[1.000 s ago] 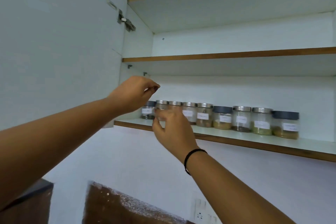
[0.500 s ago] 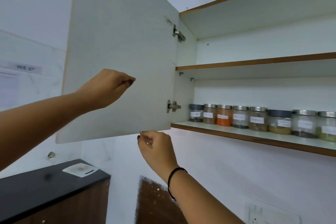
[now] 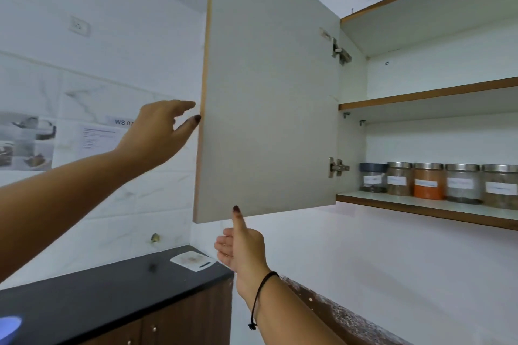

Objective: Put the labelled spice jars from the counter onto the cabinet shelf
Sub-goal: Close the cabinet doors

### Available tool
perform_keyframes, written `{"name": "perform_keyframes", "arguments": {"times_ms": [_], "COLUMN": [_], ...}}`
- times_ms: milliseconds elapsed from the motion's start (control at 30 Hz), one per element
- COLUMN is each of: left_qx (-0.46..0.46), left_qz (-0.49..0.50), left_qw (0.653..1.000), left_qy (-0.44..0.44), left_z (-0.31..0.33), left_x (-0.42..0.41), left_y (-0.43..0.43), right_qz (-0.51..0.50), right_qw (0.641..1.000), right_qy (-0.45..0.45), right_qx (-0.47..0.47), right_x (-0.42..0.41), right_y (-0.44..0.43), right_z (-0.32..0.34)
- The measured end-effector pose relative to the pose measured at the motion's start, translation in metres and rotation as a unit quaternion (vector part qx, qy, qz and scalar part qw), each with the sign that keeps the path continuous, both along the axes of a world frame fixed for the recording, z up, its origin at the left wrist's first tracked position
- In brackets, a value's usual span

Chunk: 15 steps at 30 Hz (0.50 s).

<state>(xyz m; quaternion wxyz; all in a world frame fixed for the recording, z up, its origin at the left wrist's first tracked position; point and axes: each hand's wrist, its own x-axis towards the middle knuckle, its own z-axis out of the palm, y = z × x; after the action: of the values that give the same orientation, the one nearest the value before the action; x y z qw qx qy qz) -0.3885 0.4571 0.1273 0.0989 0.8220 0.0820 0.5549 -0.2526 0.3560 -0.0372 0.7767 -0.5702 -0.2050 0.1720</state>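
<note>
The spice jars (image 3: 429, 180) stand in a row on the cabinet shelf (image 3: 420, 206), far right; we judge the shelving done. Our left hand (image 3: 159, 131), fingers straight, meets the left edge of the cabinet door (image 3: 269, 106). Our right hand (image 3: 242, 246), relaxed, thumbs its bottom edge. Neither holds anything. Next we likely push it shut.

— Worn items, right side?
— Right hand (image 3: 244, 249): thin black cord bracelet (image 3: 261, 288) round the wrist, a single strand. Small knot (image 3: 252, 326) with a short tail hangs under the forearm.
— Left hand (image 3: 159, 134)?
— Forearm bare as far as seen, same on the right. Nails: dark polish, maroon to brown, on left thumbnail (image 3: 197, 118) and right thumbnail (image 3: 236, 208). Other nails hidden or too blurred to tell.
</note>
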Motion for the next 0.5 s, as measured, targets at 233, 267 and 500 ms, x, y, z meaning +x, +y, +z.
{"name": "perform_keyframes", "arguments": {"times_ms": [233,267,500], "left_qx": [-0.08,-0.093,-0.145], "left_qz": [-0.066,-0.08,-0.117], "left_qw": [0.992,0.99,0.982], "left_qy": [0.074,0.071,0.015], "left_z": [-0.026,-0.028,-0.034], "left_x": [0.029,0.032,0.041], "left_y": [0.01,0.012,0.008], "right_qz": [0.092,0.094,0.082], "right_qw": [0.957,0.954,0.96], "right_qy": [0.125,0.123,0.074], "right_qx": [0.244,0.257,0.256], "right_x": [-0.001,0.0,0.001], "right_y": [0.018,0.019,0.013], "right_z": [0.002,0.002,-0.003]}}
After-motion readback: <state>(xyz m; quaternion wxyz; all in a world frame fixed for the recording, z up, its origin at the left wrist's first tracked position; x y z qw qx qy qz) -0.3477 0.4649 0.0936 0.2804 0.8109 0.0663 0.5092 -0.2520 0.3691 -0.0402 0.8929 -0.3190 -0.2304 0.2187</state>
